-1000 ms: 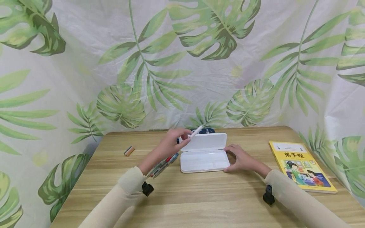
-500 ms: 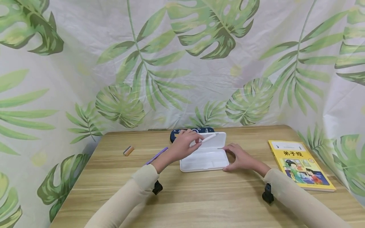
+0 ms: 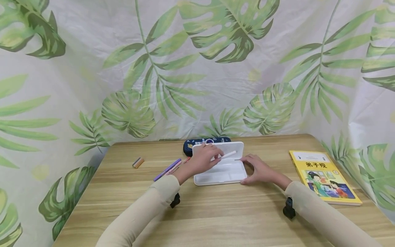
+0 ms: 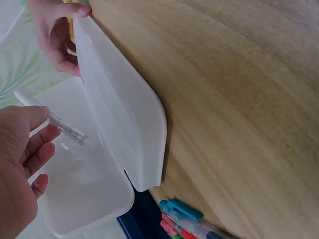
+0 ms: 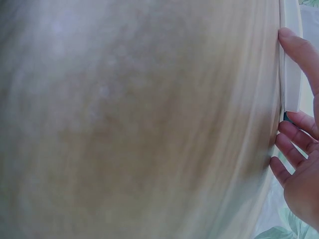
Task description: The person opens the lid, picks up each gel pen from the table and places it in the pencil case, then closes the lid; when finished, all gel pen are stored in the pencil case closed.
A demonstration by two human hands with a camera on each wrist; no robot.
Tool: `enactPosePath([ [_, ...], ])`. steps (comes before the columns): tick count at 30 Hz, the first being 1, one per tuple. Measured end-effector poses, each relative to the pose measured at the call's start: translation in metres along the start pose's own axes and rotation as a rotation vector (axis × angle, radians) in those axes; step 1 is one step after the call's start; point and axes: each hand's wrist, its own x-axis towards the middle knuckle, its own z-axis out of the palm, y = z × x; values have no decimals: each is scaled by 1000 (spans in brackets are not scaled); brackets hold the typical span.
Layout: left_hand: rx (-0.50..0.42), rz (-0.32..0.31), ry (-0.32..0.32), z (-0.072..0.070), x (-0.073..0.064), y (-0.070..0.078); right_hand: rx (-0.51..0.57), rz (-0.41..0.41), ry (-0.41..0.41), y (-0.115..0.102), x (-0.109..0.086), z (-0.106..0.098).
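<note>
A white pencil box (image 3: 220,173) lies on the table with its lid (image 3: 234,146) raised. My left hand (image 3: 205,159) is over the box's left part and pinches a white pen (image 3: 229,154) between thumb and fingers. In the left wrist view the pen (image 4: 70,130) shows a clear barrel end that points into the box. My right hand (image 3: 260,170) holds the right end of the box, thumb at the front corner and fingers by the hinge. The right wrist view shows the thumb (image 5: 296,47) on the box's edge.
A dark blue pencil case (image 3: 189,146) lies behind the box. Purple and red pens (image 3: 168,169) lie to its left, with a teal-capped pen (image 4: 184,209) in the left wrist view. Farther left is a small striped block (image 3: 138,162). A yellow book (image 3: 324,176) lies at right.
My left hand has moved right and down with the white pen, from above the raised lid to over the box. My right hand stays on the box's end.
</note>
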Motion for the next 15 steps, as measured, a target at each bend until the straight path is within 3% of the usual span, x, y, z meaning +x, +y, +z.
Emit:
enactPosePath([
  [7,73,-1,-44,9,2,0,21,5,-3,0,1,1],
  [15,92,-20,-92,18,3,-1,21,-2,6,1,0,1],
])
